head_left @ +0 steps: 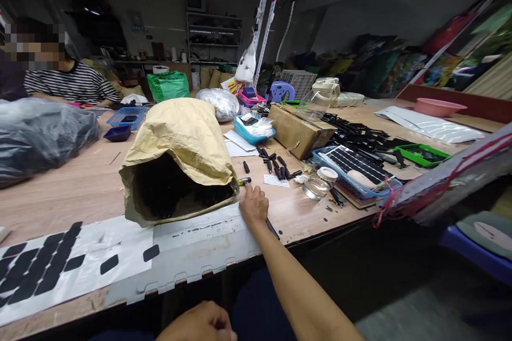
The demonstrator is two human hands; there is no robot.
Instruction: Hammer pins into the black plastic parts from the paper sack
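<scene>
Far left of the paper sack (180,149): black plastic bag (40,138) on the table (80,186). Behind it, a co-worker in a striped shirt (76,82).

Front-left of the sack: white sheet (120,256) bearing rows of black pads (36,269).

Sack lies on its side, with its dark mouth facing the wearer.

Below the sack, off the table edge: left hand (200,324), fingers curled shut, contents not visible.

Just right of the sack's mouth: right hand (254,205) resting on the table, fingers bent, tips at a small black-and-yellow piece (245,181). Cannot tell if it grips.

Further right of the sack: scattered black pieces (276,165), cardboard box (298,130), glass jar (318,185), blue tray (320,157) with a solar panel (352,162).
</scene>
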